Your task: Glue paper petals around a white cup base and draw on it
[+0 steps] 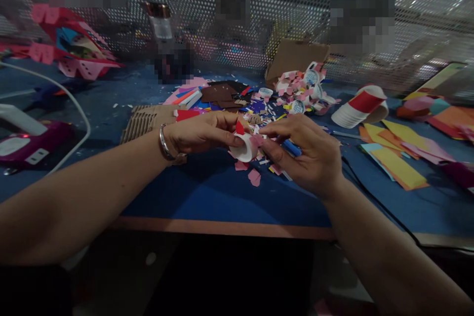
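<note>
My left hand [202, 132], a metal bangle on its wrist, is closed round a small white paper cup [244, 147] with red and pink paper bits stuck on it. My right hand [307, 155] is closed too: its fingertips pinch at the cup's side, and a blue pen-like object [292, 148] lies under its fingers. Both hands hover just above the blue table [207, 192], over loose pink paper scraps [254, 177].
Coloured paper sheets [398, 158] lie at the right beside a tipped stack of red and white cups [357, 107]. Decorated cups [301, 90], cardboard [148, 118] and scraps crowd the middle back. A purple device [27, 145] with a white cable sits left. Mesh screen behind.
</note>
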Available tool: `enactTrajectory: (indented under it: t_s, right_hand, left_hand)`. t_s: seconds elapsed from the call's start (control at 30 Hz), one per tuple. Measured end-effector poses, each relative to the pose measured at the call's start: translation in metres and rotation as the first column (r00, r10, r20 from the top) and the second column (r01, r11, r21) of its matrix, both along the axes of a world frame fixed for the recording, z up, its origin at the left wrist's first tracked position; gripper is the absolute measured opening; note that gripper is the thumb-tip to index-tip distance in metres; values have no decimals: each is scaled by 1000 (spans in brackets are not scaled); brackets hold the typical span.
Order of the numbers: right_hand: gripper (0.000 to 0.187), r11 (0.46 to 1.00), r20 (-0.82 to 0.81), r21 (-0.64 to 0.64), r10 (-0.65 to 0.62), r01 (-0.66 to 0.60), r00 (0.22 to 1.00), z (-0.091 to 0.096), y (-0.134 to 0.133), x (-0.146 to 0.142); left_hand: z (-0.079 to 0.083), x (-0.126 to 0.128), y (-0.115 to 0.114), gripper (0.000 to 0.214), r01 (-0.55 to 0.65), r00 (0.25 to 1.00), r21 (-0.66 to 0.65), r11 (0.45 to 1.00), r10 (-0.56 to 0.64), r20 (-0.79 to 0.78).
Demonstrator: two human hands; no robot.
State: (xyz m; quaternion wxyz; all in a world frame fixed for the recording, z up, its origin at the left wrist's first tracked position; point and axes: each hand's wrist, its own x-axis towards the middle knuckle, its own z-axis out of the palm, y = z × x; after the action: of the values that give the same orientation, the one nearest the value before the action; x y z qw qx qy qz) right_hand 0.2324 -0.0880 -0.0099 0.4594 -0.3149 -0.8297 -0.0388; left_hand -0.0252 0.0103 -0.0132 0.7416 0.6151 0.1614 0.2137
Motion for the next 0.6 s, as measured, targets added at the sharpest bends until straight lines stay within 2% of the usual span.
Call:
enactTrajectory:
  t_s: [0.23,0.37,0.6]
  right_hand:
    - [12,978,-41,-208,24,-32,999,-6,4,0]
    - [11,955,-65,-289,50,-67,997,-6,5,-1]
    - [11,891,-137,-434,79,-131,988,-2,6,-3]
  left_hand:
    - [-4,3,2,30,56,998,62,996,-56,-10]
    - [-1,5,-1,26,42,999,75,996,-40,-31]
    - [2,5,-2,31,66,994,67,996,-60,-88]
